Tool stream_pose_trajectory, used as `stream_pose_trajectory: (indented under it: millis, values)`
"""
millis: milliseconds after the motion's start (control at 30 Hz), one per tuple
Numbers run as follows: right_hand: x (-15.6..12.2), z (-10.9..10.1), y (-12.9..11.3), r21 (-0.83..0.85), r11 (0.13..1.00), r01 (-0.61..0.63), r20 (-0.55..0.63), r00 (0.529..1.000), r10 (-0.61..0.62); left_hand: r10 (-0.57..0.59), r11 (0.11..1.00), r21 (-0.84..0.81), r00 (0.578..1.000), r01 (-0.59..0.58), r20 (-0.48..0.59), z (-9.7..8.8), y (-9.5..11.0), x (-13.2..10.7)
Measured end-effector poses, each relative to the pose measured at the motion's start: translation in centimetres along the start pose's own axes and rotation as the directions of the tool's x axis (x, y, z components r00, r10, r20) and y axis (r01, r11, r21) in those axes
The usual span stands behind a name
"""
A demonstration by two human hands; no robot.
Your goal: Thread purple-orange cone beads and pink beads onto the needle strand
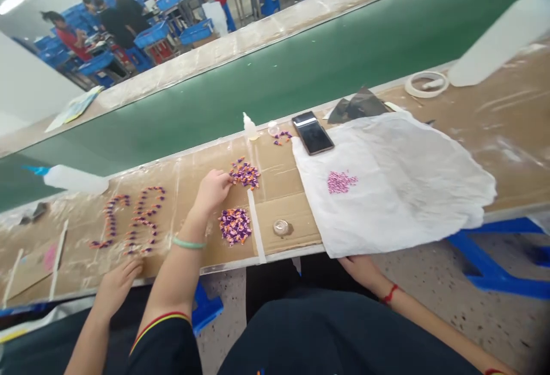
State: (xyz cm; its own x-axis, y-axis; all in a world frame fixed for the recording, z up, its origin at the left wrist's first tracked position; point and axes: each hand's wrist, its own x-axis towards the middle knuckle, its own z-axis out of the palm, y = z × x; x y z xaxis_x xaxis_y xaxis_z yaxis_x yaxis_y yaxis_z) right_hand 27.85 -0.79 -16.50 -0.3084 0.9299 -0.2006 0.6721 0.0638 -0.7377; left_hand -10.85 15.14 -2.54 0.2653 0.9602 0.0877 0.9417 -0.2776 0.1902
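My left hand (212, 190), a green bracelet on its wrist, reaches over the cardboard-covered bench (283, 191). Its fingers are pinched together at the edge of a pile of small purple and orange pieces (246, 174); what they hold is too small to see. A second, similar pile (234, 226) lies just below that hand. My right hand (363, 269), a red string on its wrist, rests below the bench's front edge. Its fingers are stretched out, with the tips at the lower edge of a white plastic bag (399, 191). A small heap of pink pieces (341, 182) lies on the bag.
Another person's hand (118, 280) rests at the bench edge on the left, near curved rows of purple pieces (137, 217). A phone (312, 132), small glue bottle (250, 127), squeeze bottle (75, 179), tape roll (427, 84) and metal cap (281, 227) lie around. Behind runs a green conveyor belt (301, 71).
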Motion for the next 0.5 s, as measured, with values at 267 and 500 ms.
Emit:
stream_pose_trajectory:
  millis: [267,500]
  values:
    - [-5.2,-6.0,-2.7,-0.036,0.998,-0.053,0.248,0.967,0.060,0.126,0.980,0.127,0.976,-0.150,0.178,-2.0,1.2,1.1]
    - [-4.7,-13.5,-9.2,0.184,0.972,0.147,0.418,0.883,-0.212,0.098,0.969,0.191,0.951,-0.159,0.295,-2.8,1.9,1.6]
